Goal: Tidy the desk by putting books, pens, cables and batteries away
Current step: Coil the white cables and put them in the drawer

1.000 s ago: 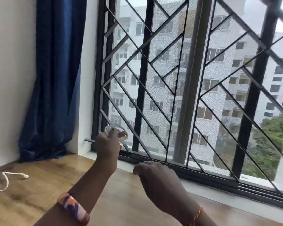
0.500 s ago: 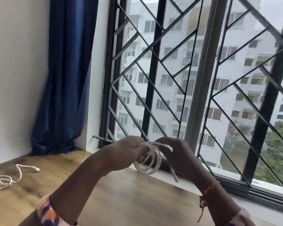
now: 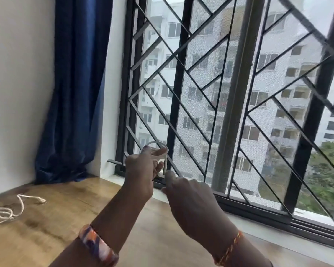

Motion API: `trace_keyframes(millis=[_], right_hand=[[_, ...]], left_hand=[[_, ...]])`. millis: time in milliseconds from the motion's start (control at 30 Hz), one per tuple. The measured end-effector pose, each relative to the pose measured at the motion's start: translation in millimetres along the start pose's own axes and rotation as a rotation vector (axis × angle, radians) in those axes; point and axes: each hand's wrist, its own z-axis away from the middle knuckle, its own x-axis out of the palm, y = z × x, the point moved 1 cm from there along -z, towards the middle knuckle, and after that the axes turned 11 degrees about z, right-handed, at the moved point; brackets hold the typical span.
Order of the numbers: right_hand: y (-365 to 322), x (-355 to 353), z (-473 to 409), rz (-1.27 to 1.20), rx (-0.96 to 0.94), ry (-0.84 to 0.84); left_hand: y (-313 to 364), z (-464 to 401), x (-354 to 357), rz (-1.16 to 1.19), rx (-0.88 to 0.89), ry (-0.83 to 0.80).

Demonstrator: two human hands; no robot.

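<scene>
White cable coil (image 3: 158,150) in left hand (image 3: 141,170), unlabelled; right hand (image 3: 189,201) below.

The wooden desk (image 3: 69,224) runs up to the window sill. A loose white cable (image 3: 7,209) lies tangled at its left edge.

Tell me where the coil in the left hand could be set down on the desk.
Bare wood lies between the loose white cable at the desk's left edge and the left forearm, and back toward the blue curtain. Right of the hands, wood runs along the window sill. The left hand holds the coiled cable; the right hand pinches its tail.
</scene>
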Motion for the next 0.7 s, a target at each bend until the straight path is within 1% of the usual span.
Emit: trace_keyframes(millis=[33,100,133,167,200,300,367,433,500,533,600,700], right_hand=[[1,-5,0,0.031,-0.013,0.0],[5,-15,0,0.086,-0.036,0.024],[6,-19,0,0.099,-0.046,0.036],[7,-24,0,0.114,-0.057,0.033],[6,-25,0,0.132,-0.081,0.03],[0,-21,0,0.174,-0.138,-0.043],[-1,-17,1,0.181,-0.156,-0.091],[0,-17,2,0.189,-0.174,-0.104],[1,-16,2,0.199,-0.195,-0.108],[0,-15,2,0.209,-0.204,-0.113],[-3,-12,0,0.211,-0.222,-0.133],[-5,-9,0,0.157,-0.241,-0.142]], left_hand=[[1,3,0,-0.072,0.088,-0.013],[3,10,-2,-0.317,0.344,-0.077],[5,15,-2,-0.415,0.446,-0.116],[6,19,-1,-0.476,0.491,-0.148],[8,21,0,-0.494,0.47,-0.177],[16,21,5,-0.396,0.239,-0.236],[22,18,5,-0.321,0.125,-0.233],[22,13,0,-0.199,-0.008,-0.221],[19,10,-4,-0.029,-0.176,-0.211],[17,8,-6,0.052,-0.233,-0.196],[10,5,-9,0.137,-0.271,-0.148],[2,8,-9,0.068,-0.214,-0.153]])
